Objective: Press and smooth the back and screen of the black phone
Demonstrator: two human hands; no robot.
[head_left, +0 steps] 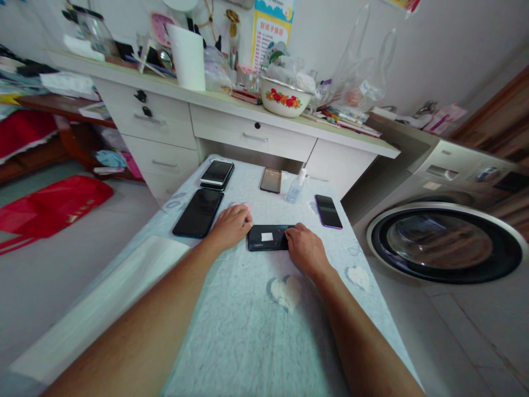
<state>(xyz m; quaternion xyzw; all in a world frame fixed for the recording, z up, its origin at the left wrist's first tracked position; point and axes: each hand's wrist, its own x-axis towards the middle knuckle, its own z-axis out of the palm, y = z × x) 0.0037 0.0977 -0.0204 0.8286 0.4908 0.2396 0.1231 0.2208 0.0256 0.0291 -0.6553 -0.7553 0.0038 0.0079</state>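
A dark smartphone [268, 243] lies back side up across the covered table, a small white sticker on its back. My right hand [306, 249] is closed on its right end, thumb and fingers at the edge. At the phone's upper left corner, the curled fingers of my left hand [232, 226] are closed against it; their tips are partly hidden. Left of that hand rests a larger black phone [199, 213], screen up. Beyond it sit stacked phones [217, 172]. A brownish phone case [271, 180], a clear spray bottle [296, 187] and a purple-edged phone [328, 212] lie farther out.
A pale folded strip [107, 298] runs along the table's left side. Behind stands a white desk [256, 129] with a flowered bowl [285, 98] and a paper roll [188, 58]. A washing machine [446, 165] is at right, a red bag [53, 204] on the floor at left.
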